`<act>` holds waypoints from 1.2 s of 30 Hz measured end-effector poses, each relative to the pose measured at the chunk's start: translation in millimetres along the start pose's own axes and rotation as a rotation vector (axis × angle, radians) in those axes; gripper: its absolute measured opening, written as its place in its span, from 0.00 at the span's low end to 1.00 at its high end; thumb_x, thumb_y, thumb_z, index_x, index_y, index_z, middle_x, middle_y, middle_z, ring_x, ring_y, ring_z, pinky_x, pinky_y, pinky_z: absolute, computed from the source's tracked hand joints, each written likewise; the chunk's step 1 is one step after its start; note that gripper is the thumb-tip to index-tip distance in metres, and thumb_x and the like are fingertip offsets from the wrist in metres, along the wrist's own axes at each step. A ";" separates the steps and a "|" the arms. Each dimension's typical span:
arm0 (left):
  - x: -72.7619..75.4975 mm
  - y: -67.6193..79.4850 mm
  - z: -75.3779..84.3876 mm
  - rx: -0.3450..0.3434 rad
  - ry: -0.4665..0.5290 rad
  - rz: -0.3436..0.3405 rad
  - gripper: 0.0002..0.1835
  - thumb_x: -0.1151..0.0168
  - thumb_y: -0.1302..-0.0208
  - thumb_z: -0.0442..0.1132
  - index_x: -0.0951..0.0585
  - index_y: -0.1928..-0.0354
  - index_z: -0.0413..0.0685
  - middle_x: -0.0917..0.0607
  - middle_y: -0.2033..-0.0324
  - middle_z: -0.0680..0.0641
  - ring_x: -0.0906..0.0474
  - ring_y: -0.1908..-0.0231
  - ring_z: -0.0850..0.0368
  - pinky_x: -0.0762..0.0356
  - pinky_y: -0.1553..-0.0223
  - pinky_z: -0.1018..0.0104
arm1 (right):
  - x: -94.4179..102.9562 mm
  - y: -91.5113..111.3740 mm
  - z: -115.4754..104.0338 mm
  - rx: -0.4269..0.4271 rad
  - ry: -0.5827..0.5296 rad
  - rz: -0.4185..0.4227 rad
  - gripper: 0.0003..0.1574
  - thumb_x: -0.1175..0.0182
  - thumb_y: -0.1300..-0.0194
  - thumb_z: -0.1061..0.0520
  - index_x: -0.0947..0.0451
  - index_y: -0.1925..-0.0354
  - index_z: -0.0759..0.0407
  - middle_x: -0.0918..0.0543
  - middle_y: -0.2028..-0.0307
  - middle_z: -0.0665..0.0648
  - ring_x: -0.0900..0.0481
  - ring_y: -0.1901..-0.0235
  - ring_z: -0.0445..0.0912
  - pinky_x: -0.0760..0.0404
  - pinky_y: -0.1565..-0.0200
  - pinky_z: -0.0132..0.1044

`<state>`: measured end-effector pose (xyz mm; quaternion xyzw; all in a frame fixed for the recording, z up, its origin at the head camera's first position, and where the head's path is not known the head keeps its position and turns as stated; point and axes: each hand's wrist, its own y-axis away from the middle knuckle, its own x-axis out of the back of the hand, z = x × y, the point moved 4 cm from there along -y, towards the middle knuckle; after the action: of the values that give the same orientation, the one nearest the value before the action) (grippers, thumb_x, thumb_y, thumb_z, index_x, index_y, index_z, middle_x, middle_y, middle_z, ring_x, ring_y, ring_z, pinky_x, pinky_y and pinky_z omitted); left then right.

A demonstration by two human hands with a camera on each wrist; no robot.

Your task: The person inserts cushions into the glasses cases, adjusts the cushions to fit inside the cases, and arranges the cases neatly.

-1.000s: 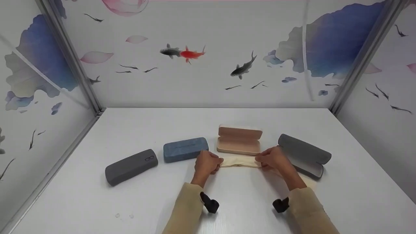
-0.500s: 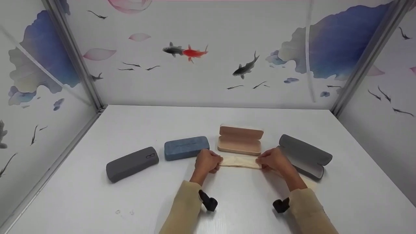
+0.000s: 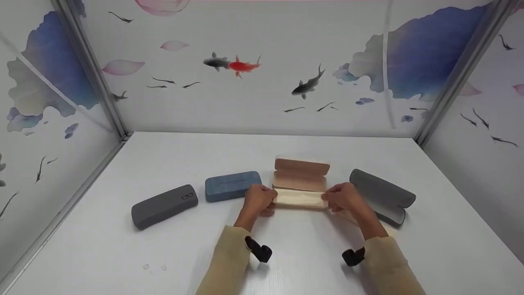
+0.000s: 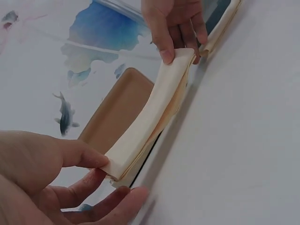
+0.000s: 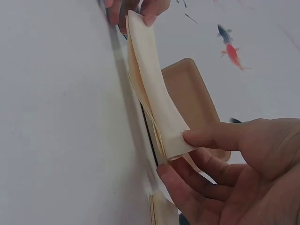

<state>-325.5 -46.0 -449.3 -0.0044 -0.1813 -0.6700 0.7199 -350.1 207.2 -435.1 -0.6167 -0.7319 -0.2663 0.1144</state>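
Observation:
A folded cream cloth [image 3: 300,198] is stretched between both hands, just in front of an open glasses case [image 3: 302,167] with a tan inside. At its left end, my left hand [image 3: 258,197] pinches it between thumb and fingers. My right hand [image 3: 345,198] pinches the right end the same way. In the left wrist view the folded layers of the cloth [image 4: 149,117] gape slightly along the lower edge. The right wrist view has the cloth overlapping the lower half of the case, with the tan lid [image 5: 192,93] rising behind.
An open grey glasses case [image 3: 382,188] lies beside my right hand, with another cream cloth [image 3: 391,232] partly hidden under that forearm. To the left are a closed blue case [image 3: 233,186] and a closed grey case [image 3: 164,207]. Printed walls [image 3: 254,114] enclose the white table.
The cloth has come up off the table and forward, from in front of the tan case to overlapping its front edge. Both hands keep their pinch on its ends.

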 end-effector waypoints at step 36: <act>3.1 -23.7 40.2 -0.156 0.087 0.037 0.08 0.35 0.36 0.26 0.16 0.57 0.31 0.13 0.60 0.35 0.13 0.73 0.54 0.13 0.64 0.62 | 11.1 -10.2 -11.3 0.094 -0.185 0.297 0.18 0.37 0.32 0.60 0.22 0.48 0.70 0.19 0.62 0.57 0.21 0.67 0.41 0.15 0.66 0.30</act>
<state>-358.6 -41.4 -416.5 -0.0345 -0.0972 -0.6683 0.7367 -364.1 209.5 -422.8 -0.7340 -0.6517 -0.1542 0.1133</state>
